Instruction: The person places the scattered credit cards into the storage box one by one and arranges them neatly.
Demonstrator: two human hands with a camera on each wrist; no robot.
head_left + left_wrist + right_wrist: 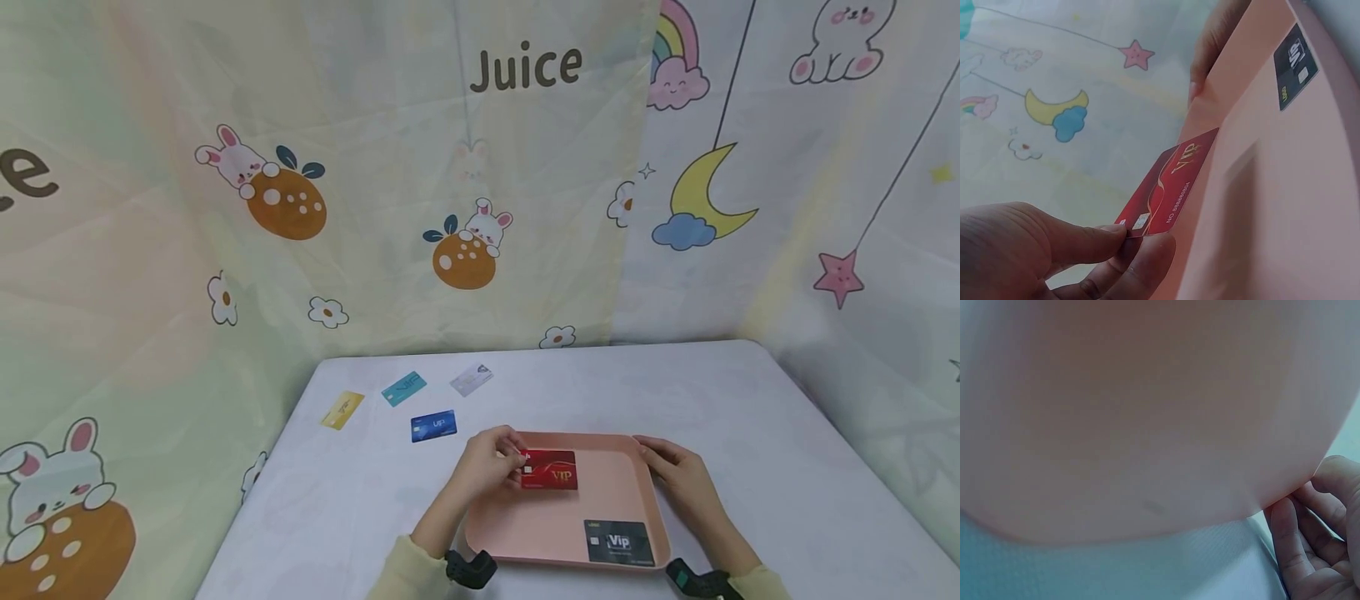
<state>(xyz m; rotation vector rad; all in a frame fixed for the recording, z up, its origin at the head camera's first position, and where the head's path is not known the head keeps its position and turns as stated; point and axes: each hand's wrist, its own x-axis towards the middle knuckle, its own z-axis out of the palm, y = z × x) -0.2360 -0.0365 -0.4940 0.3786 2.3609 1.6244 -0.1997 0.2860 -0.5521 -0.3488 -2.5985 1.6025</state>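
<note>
A black VIP card (618,543) lies in the near right corner of a pink tray (540,527) as a left hand (487,460) pinches a red VIP card (551,471) by its left end, above the tray's far left part. The right hand (684,475) grips the tray's edge by the far right corner. Beyond, at left on the white table (675,387), lie blue (433,426), gold (342,410), teal (403,388) and silver (471,380) cards.

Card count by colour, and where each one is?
Red card: 1, pinched by the left hand
Dark grey card: 1, in the pink tray
Blue card: 1, on the table
Teal card: 1, on the table
Yellow card: 1, on the table
Silver card: 1, on the table
Total: 6
</note>
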